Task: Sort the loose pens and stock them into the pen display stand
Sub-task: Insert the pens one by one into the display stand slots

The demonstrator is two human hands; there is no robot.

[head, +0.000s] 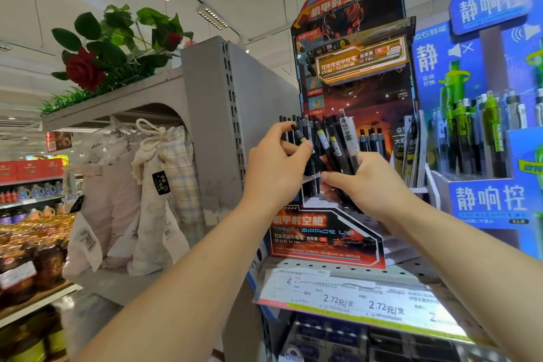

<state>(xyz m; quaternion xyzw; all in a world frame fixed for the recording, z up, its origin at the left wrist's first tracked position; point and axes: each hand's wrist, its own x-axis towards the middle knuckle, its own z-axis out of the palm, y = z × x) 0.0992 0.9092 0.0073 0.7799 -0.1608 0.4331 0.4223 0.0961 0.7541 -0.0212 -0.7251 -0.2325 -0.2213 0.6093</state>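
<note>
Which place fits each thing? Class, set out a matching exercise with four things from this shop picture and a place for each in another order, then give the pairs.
Things:
1. rose
2. bundle of dark pens
3. price labels
4. blue display

Places:
A. on the shelf edge below the red stand
B. right of the red stand
C. atop the grey shelving
D. gripped by both hands

Pairs: 1-C, 2-D, 3-A, 4-B

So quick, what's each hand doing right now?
Left hand: pinching one dark pen from the bunch.
Right hand: gripping a bunch of dark pens in front of the display stand.
</note>
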